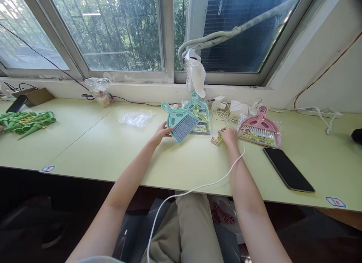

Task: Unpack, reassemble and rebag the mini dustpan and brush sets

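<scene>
My left hand (163, 133) grips the lower left edge of a mint-green hand brush (183, 121) with grey bristles. The brush is tilted, handle up to the left; whether a dustpan sits behind it, I cannot tell. Under my right hand (229, 135), a small printed label card (217, 139) in green and yellow is pinched close to the table. Between my hands, farther back, lies a plastic-wrapped mint-green dustpan and brush set (203, 114). A wrapped pink dustpan and brush set (260, 129) is just right of my right hand.
Crumpled clear plastic (137, 118) lies left of my left hand. A white cable (198, 188) crosses near my right forearm and hangs over the table edge (181, 189). A black phone (288, 169) rests at right. Green items (31, 121) are piled far left.
</scene>
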